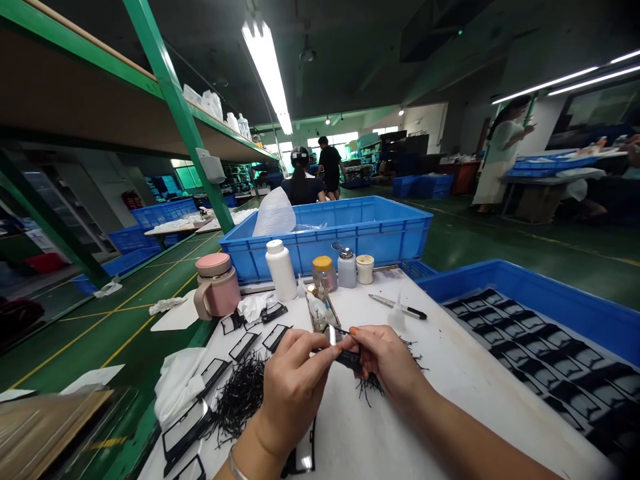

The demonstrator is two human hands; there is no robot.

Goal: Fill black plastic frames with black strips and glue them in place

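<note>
Over a white table (450, 373), my left hand (293, 387) and my right hand (385, 357) meet, both with fingers pinched. Between them they grip a small black part (349, 360) with a shiny strip at its left end. A heap of thin black strips (240, 397) lies just left of my left hand, and a smaller tuft of them (370, 385) sits under my right hand. Black rectangular frames (243, 347) lie scattered on the table's left side.
A blue tray (550, 293) of black frames sits at right. A big blue crate (350, 233) stands behind a pink mug (217, 285), white bottle (281, 269), small jars (325, 272) and a pen (400, 307). Green shelving (175, 100) at left. People work further back.
</note>
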